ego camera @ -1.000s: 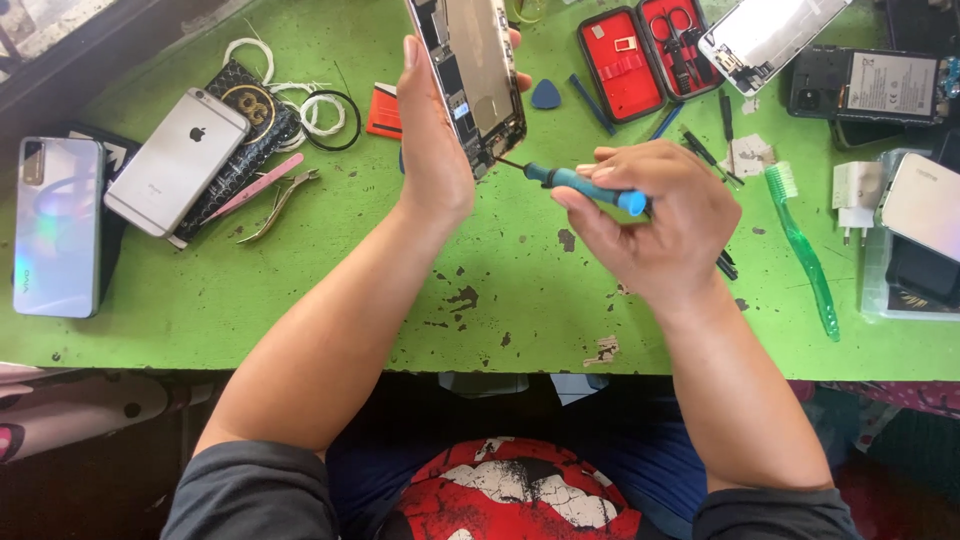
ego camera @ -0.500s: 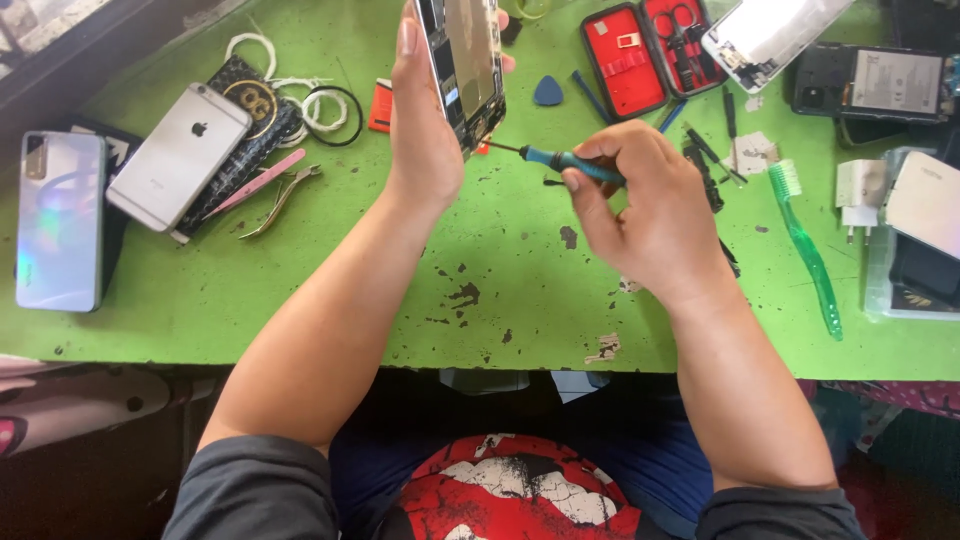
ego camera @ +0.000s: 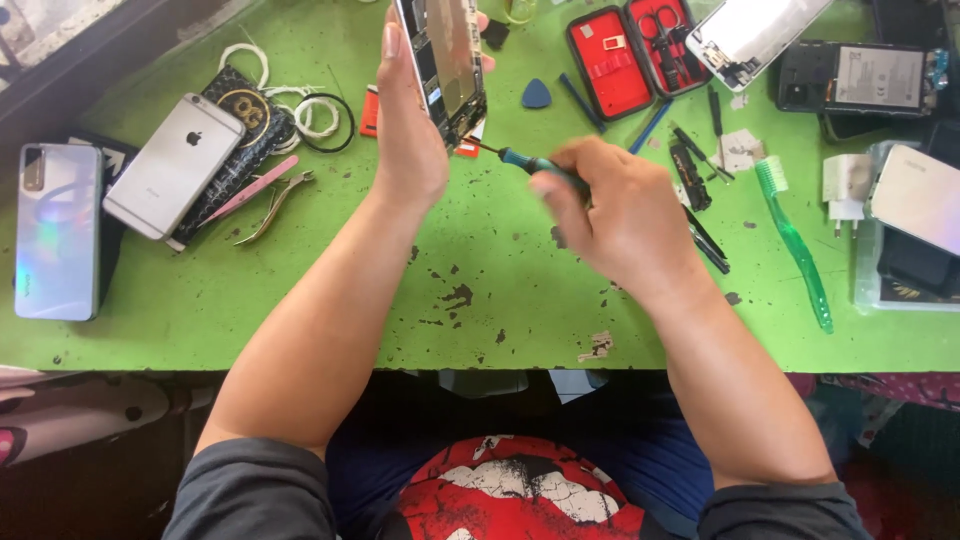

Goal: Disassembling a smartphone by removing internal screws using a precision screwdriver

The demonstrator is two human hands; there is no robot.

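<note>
Your left hand [ego camera: 410, 135] grips opened phone [ego camera: 445, 65] upright; right hand [ego camera: 620, 205] pinches screwdriver [ego camera: 525, 162], tip at phone's lower edge; red tool case [ego camera: 640, 50] beyond right hand.

Phones, left: silver phone [ego camera: 172, 165], iridescent phone [ego camera: 57, 231]
Tools: pink tweezers [ego camera: 251, 190], green toothbrush [ego camera: 793, 240], blue pick [ego camera: 536, 95]
Case: red-lined tool case [ego camera: 610, 60]
Surface: green table [ego camera: 350, 300]

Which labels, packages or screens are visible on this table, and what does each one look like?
Battery label: far right, pale rectangle on an opened dark phone.
Detached screen panel: top right, whitish, tilted.
Red tool case: top centre, open, black-rimmed.
Opened phone: upright in left hand, its screen not visible.
</note>
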